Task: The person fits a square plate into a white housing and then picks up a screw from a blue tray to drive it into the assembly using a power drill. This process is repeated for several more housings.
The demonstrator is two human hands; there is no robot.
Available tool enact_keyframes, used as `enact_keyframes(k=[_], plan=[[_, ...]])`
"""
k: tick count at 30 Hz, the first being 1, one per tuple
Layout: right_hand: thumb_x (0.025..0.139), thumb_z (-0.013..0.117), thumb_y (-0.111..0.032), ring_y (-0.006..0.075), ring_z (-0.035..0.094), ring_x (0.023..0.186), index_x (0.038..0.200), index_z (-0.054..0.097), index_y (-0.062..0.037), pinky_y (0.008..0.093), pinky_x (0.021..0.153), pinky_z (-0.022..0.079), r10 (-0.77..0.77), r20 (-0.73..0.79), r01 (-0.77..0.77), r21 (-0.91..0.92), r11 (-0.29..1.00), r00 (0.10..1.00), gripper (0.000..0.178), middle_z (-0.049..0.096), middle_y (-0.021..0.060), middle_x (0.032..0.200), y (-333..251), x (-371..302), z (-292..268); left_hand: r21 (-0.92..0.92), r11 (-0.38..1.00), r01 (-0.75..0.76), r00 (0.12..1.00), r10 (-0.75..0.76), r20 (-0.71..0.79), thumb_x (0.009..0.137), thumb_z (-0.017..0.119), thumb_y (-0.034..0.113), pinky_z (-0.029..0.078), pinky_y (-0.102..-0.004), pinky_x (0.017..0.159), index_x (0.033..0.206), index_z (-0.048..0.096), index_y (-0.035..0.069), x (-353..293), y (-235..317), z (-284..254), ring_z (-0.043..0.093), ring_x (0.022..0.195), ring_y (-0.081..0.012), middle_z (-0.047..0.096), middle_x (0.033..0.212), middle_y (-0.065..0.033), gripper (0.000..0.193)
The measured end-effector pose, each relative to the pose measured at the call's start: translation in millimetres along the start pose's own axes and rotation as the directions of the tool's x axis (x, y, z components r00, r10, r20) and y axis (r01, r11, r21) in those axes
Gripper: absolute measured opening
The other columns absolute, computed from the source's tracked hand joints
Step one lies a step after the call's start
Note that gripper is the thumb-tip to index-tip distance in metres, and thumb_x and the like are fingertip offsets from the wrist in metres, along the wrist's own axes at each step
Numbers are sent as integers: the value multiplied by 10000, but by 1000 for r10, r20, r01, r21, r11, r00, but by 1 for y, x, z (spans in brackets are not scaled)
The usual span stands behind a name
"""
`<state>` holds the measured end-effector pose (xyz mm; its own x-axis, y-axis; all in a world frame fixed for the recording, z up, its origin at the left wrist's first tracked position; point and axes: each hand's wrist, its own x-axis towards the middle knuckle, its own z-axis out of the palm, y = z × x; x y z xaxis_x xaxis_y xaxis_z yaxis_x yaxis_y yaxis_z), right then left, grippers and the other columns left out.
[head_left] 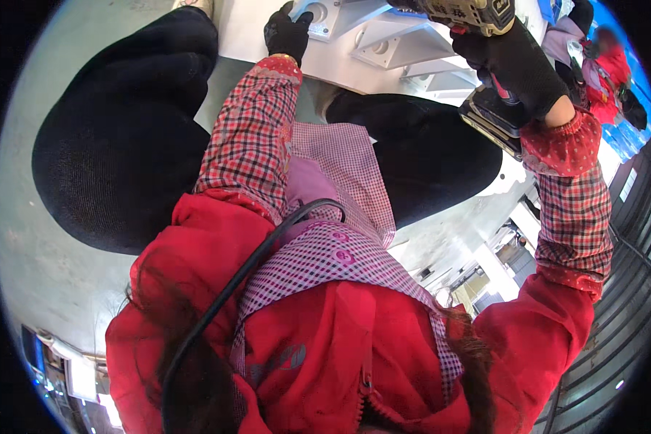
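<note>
Hands at work, seen from above. The black-gloved right hand (517, 69) closes around the handle of a power drill (477, 13) at the upper right. The left hand (286, 33), likewise gloved, lies at a white panel (242, 32) beside white triangular brackets (401, 45); its thumb and fingers stand apart, any grip being impossible to tell.

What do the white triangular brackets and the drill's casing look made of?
White brackets: probably painted metal, satin finish, from their thin, flat plates; plastic is possible. Drill casing: likely moulded plastic, fairly matte tan and black, going by its contoured shell.
</note>
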<state>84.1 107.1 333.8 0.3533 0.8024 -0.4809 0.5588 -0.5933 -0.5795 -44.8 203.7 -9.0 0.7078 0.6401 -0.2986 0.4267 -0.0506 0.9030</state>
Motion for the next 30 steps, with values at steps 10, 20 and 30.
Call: enact_keyframes(k=[10,20,30], plan=[[693,532,108,193,520,1048,1205,459,-19,283,900,404,63,12,-64,132,989,998,534,558,100,1147,-18,-1,-6,2,1000,-18,1000,18,11,729,649,346,475,-384,742,1028,622,73,-1,5,0,626,815,-296,656,878,-141,405],[740,589,-27,173,568,743,1054,560,-11,301,675,472,312,128,-313,-13,950,941,315,628,78,866,-27,6,-17,120,993,-22,999,18,32,731,645,364,474,-385,756,1007,625,60,11,-14,0,626,826,-296,658,886,-136,411],[752,629,-129,103,522,570,1030,562,-20,252,511,420,383,-8,-381,98,919,924,306,575,33,719,0,-49,-15,30,999,-34,991,29,129,643,701,170,478,-363,794,1116,554,51,1,-2,-15,614,895,-290,642,949,-142,510]])
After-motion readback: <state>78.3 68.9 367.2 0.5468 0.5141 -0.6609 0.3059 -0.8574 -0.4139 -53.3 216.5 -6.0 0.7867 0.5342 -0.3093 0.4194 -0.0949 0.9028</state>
